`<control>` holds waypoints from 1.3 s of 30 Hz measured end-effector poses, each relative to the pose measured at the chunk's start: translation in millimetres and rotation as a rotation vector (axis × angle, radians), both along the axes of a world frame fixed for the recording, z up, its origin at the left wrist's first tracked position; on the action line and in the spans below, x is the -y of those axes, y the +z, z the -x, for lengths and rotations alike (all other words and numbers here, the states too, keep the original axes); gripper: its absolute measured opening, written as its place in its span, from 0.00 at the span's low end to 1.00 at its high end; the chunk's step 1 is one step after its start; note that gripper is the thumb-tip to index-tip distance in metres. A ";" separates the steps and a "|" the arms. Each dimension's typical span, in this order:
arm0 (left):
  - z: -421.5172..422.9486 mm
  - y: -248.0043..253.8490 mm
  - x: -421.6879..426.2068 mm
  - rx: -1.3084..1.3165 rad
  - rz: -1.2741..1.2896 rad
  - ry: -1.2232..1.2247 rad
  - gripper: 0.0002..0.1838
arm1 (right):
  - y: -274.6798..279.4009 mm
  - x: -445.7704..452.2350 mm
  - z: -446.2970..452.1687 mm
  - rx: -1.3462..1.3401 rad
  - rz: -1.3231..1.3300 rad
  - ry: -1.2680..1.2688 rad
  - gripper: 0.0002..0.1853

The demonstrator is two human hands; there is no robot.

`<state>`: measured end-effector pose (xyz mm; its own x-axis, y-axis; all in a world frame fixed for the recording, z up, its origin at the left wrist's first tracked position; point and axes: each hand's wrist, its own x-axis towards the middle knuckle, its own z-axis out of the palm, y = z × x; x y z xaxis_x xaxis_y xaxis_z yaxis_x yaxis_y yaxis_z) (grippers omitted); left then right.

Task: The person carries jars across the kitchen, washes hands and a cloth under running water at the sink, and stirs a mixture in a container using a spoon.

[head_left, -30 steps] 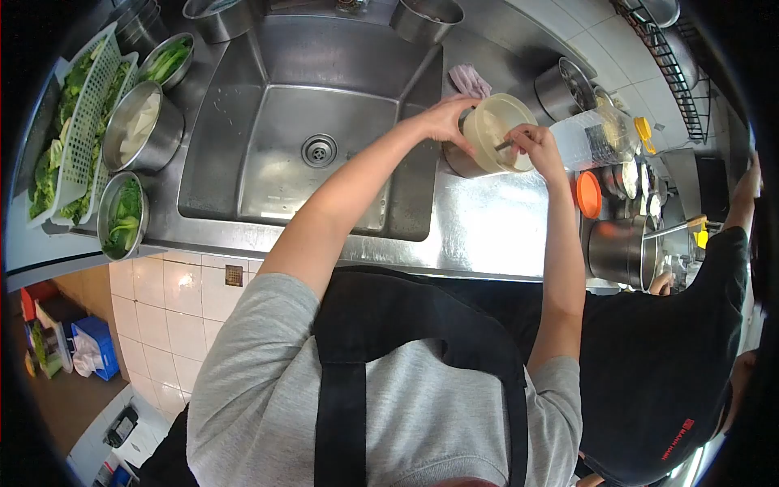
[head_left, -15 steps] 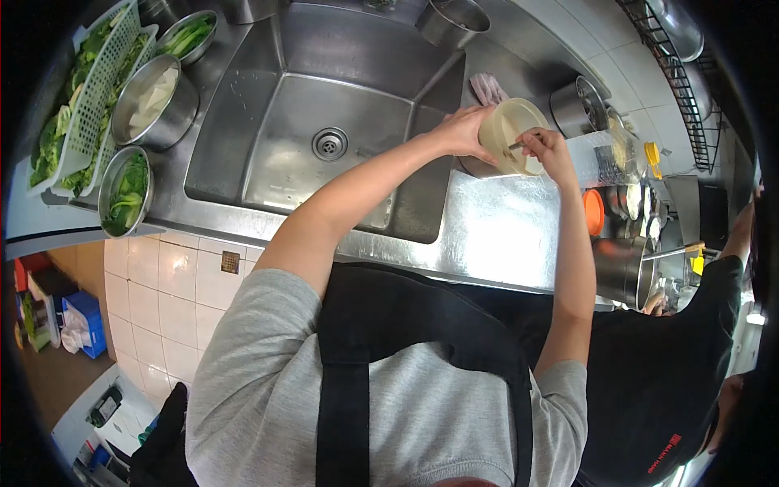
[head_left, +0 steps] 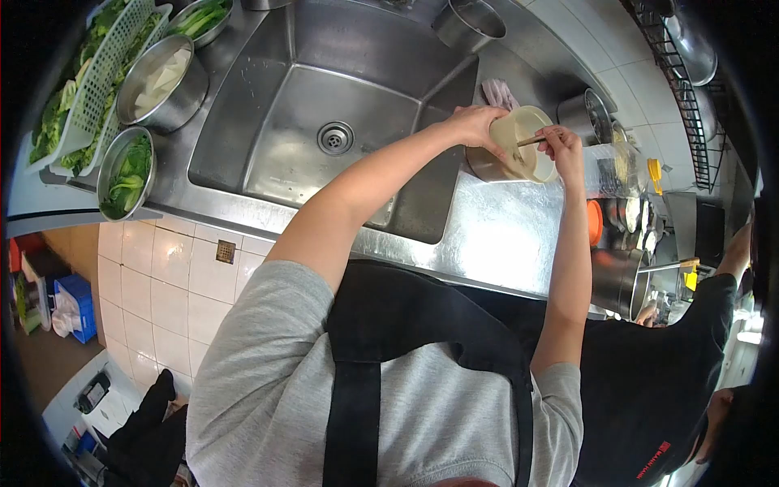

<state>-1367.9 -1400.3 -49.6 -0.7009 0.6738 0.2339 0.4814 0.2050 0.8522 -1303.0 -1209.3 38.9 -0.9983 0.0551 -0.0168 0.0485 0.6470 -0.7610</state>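
My left hand [head_left: 477, 128] is wrapped round the side of a cream-coloured tub [head_left: 531, 120], which is tilted with its open mouth toward my right. In the fingers of my right hand [head_left: 561, 148] is a thin-handled utensil [head_left: 531, 140]. Its far end reaches into the tub, and I cannot make out what kind it is. A metal pot [head_left: 480, 168] shows partly under the tub, on the steel counter [head_left: 499, 219]. Just behind the left hand lies a crumpled pinkish cloth [head_left: 499, 92].
A deep steel sink [head_left: 308, 105] lies to the left. Beyond it stand a pot of pale slices [head_left: 195, 101], a bowl of greens [head_left: 148, 174] and white baskets [head_left: 114, 65] of leaves. On the right are a clear container [head_left: 608, 170], a large pot [head_left: 621, 284] and a co-worker's black shirt [head_left: 657, 390].
The tub has tipped further, and more of the metal pot shows beneath it. My right hand has moved slightly, showing more of the utensil's handle. The whole view has shifted a little.
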 end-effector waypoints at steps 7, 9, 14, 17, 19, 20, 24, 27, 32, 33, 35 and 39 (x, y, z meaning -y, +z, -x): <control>9.3 -3.9 -5.8 0.033 0.073 -0.040 0.48 | -7.9 1.7 6.5 -0.036 0.002 -0.107 0.09; 10.0 -4.7 -6.1 0.035 0.067 -0.056 0.49 | -15.8 6.0 5.0 -0.066 0.004 -0.097 0.09; 18.1 -10.4 -9.8 0.015 0.008 -0.086 0.50 | -6.9 7.3 8.7 -0.088 0.035 -0.184 0.09; 19.3 -7.4 -7.7 0.058 0.015 -0.104 0.50 | -12.1 10.1 5.0 -0.092 0.061 -0.180 0.09; 20.6 -9.0 -8.8 0.084 0.051 -0.127 0.49 | -11.6 8.3 6.2 -0.063 -0.006 -0.232 0.09; 21.0 -10.6 -9.0 0.090 0.049 -0.124 0.49 | -13.9 3.8 8.6 -0.128 0.091 -0.276 0.09; 20.8 -15.4 -9.3 0.107 -0.033 -0.178 0.52 | -21.9 8.6 9.1 -0.017 0.039 -0.207 0.10; 10.8 -11.6 -10.9 0.076 -0.007 -0.140 0.56 | -12.1 5.8 10.5 -0.125 0.089 -0.278 0.10; 2.8 -9.1 -14.9 0.020 0.047 -0.044 0.59 | -16.4 -1.1 9.0 -0.042 -0.051 -0.182 0.11; 5.7 -11.6 -16.1 0.011 0.028 -0.044 0.59 | -14.3 -3.1 8.3 -0.069 -0.073 -0.199 0.11; 9.4 -17.4 -18.5 0.009 0.011 -0.048 0.59 | -17.4 -3.4 3.8 -0.113 0.046 -0.259 0.10; 20.4 -16.0 -18.4 0.023 0.028 -0.096 0.57 | -16.8 -9.2 0.3 -0.011 -0.013 -0.033 0.10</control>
<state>-1388.3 -1381.9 -65.7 -0.6381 0.7439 0.1987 0.4804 0.1830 0.8577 -1303.3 -1200.1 22.1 -0.9961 0.0886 -0.0044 0.0616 0.6550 -0.7531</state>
